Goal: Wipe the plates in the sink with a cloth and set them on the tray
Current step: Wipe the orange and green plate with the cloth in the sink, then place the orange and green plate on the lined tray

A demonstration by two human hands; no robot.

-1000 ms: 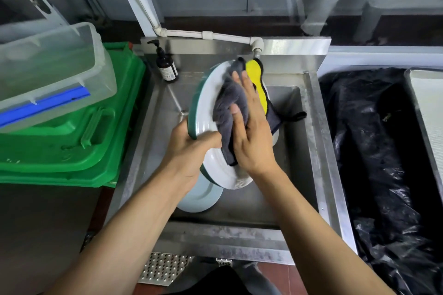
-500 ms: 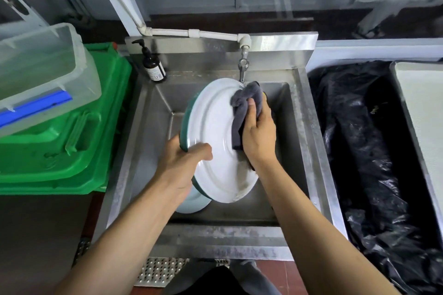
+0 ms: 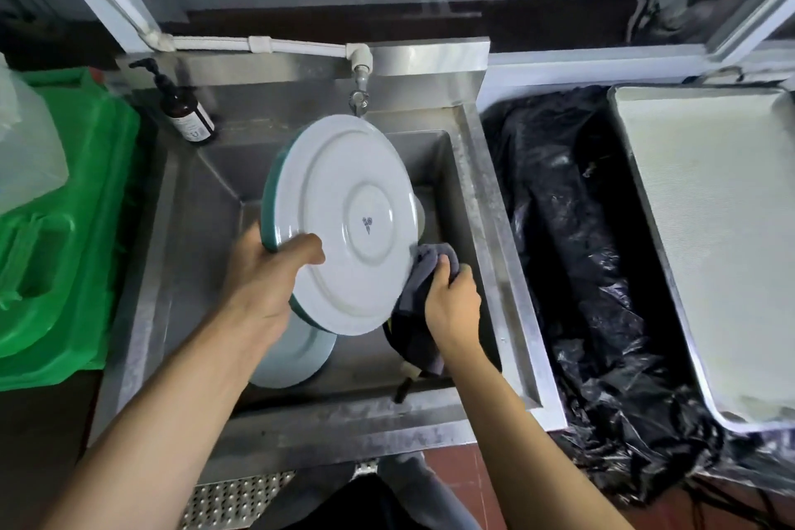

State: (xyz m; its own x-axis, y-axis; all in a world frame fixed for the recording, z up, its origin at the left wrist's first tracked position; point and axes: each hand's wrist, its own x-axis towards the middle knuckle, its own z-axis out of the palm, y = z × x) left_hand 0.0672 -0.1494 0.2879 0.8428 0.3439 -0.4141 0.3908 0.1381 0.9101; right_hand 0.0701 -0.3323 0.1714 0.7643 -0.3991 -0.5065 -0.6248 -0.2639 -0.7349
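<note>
A large white plate with a green rim (image 3: 344, 224) is held tilted over the steel sink (image 3: 482, 202), its underside facing me. My left hand (image 3: 266, 275) grips its lower left edge, thumb on the underside. My right hand (image 3: 451, 301) grips a dark grey cloth (image 3: 419, 314) bunched against the plate's lower right edge. A second pale plate (image 3: 297, 357) lies in the sink under the held one. Another plate's edge (image 3: 420, 213) shows behind the held plate. The white tray (image 3: 714, 237) sits at the far right.
A brown pump bottle (image 3: 185, 108) stands at the sink's back left corner. The tap (image 3: 359, 95) hangs above the plate. Green bins (image 3: 64, 237) are on the left. A bin lined with a black bag (image 3: 572, 254) lies between sink and tray.
My right hand with the cloth has slid from the plate's upper right down to its lower right edge. The plate's underside now shows fully. The view has shifted.
</note>
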